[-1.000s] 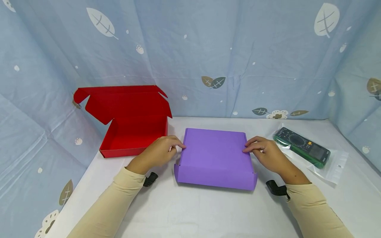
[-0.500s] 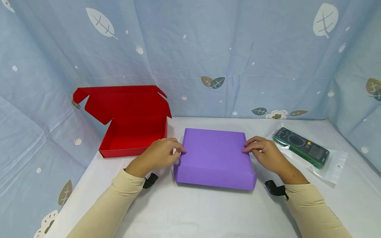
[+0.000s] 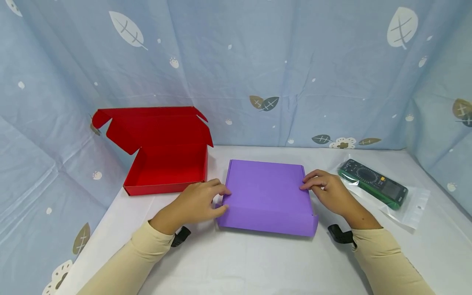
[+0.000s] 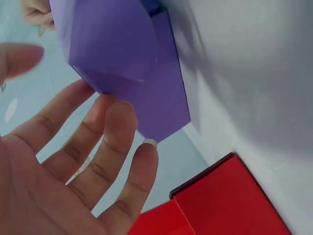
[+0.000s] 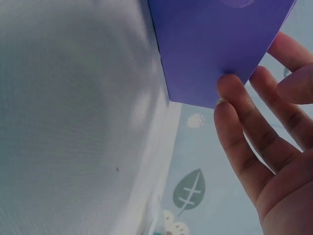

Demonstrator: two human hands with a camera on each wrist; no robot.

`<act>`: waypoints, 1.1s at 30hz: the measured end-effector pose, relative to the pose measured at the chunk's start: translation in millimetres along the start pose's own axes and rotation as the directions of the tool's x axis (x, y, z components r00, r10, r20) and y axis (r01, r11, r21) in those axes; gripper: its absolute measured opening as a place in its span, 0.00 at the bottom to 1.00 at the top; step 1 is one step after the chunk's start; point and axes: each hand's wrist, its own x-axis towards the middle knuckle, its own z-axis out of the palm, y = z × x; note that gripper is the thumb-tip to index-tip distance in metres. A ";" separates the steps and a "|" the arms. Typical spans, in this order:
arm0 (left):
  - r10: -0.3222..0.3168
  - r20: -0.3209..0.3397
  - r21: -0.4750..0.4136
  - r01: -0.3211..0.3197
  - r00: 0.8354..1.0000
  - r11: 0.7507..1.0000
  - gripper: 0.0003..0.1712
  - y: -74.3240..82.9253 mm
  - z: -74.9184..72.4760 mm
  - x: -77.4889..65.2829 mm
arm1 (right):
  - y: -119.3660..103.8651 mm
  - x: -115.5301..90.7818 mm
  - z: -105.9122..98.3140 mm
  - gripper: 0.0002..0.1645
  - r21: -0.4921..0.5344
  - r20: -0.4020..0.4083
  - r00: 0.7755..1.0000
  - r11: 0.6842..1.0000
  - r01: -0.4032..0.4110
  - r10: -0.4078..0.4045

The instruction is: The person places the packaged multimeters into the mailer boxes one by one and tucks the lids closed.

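Note:
A flat purple cardboard box (image 3: 267, 184) lies in the middle of the table in the head view. Its lid is down, and the front flap (image 3: 267, 221) hangs outside the box with small side tabs. My left hand (image 3: 193, 203) is at the box's left edge. Its fingertips touch the edge while the thumb points apart from the fingers, near the front left corner. On the opposite side, my right hand (image 3: 329, 192) rests its fingertips against the right edge. In the right wrist view, those fingers (image 5: 249, 117) lie along the box's purple side wall (image 5: 215, 49).
To the left stands a red cardboard box (image 3: 166, 166) with its lid raised. A green and black multimeter (image 3: 372, 182) in a clear plastic bag (image 3: 414, 205) lies on the right. White cloth covers the table (image 3: 258, 266). A blue leaf-print curtain (image 3: 228, 73) hangs behind.
My left hand has slid toward the front along the box's left edge, and its thumb has spread away from the fingers. My right hand and the box have hardly moved.

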 end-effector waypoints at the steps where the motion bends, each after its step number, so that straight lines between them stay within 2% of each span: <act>1: 0.002 0.002 0.008 -0.002 1.000 1.000 0.19 0.7 0.9 -1.4 | 0.1 0.0 0.1 0.21 0.000 0.000 1.000 1.000 -0.001 0.001; 8: -0.003 0.045 0.013 0.002 0.999 1.000 0.40 4.6 2.4 -8.0 | -0.2 0.5 0.4 0.22 0.004 0.001 1.000 1.000 -0.019 0.019; 14: 0.009 0.083 0.030 -0.011 0.996 0.999 0.49 3.6 6.3 -9.5 | -2.0 0.6 -0.1 0.22 -0.001 0.008 1.000 1.000 -0.031 0.031; 20: 0.023 0.091 0.089 -0.031 0.996 0.996 0.53 2.8 10.1 -11.5 | -5.3 0.3 -0.9 0.22 -0.003 0.020 0.999 0.999 -0.040 0.040; 25: 0.021 0.094 0.100 -0.031 0.995 0.995 0.52 4.2 12.4 -12.7 | -6.3 -1.3 -1.6 0.22 0.001 0.027 0.999 0.999 -0.042 0.042; 33: 0.020 0.102 0.117 -0.032 0.995 0.993 0.50 3.7 12.8 -11.9 | -5.1 -0.5 -1.5 0.21 -0.045 0.030 1.000 0.999 0.007 -0.005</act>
